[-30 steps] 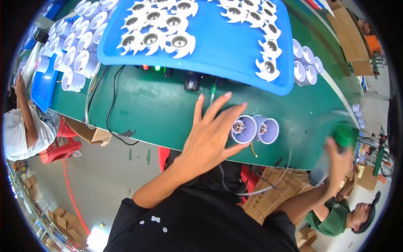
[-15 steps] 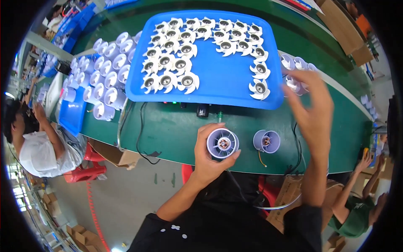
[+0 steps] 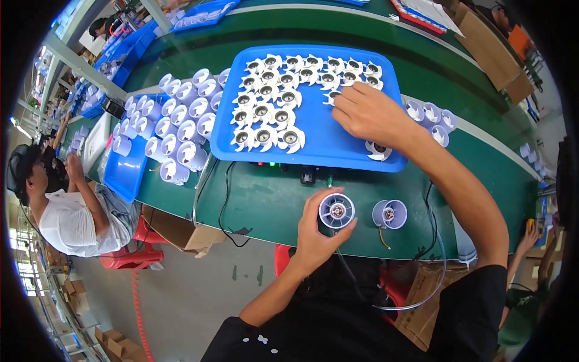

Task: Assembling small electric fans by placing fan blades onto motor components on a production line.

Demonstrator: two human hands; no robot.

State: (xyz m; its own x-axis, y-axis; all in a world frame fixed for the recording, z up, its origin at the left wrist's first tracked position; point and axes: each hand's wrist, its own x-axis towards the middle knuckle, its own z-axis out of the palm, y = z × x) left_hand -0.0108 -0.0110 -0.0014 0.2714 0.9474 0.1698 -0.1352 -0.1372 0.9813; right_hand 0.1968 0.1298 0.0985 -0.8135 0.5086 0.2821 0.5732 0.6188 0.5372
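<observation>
My left hand (image 3: 318, 232) is closed round a pale purple cylindrical fan housing (image 3: 336, 211), whose open end shows spokes and a copper-wound motor. A second such housing (image 3: 389, 215) stands on the bench to its right, with a thin yellowish lead hanging out. Over the blue tray (image 3: 329, 136) my right hand (image 3: 369, 113) bends down, its fingers curled among the white fan impellers. One impeller (image 3: 331, 96) shows just beside the fingers. The fingertips are hidden beneath the hand, so what they grip cannot be seen. Another impeller (image 3: 379, 151) lies below my right wrist.
Many pale purple housings (image 3: 188, 130) with white impellers inside stand left of the tray, several more (image 3: 432, 113) at its right. A blue bin (image 3: 125, 169) lies at the left. Black cables (image 3: 224, 208) cross the green bench (image 3: 271, 199). A person in white (image 3: 75, 220) sits at the left.
My right hand has moved left from beside the tray's right edge to above the impellers, and its fingers have curled. My left hand still holds the housing. The whole view has shifted.
</observation>
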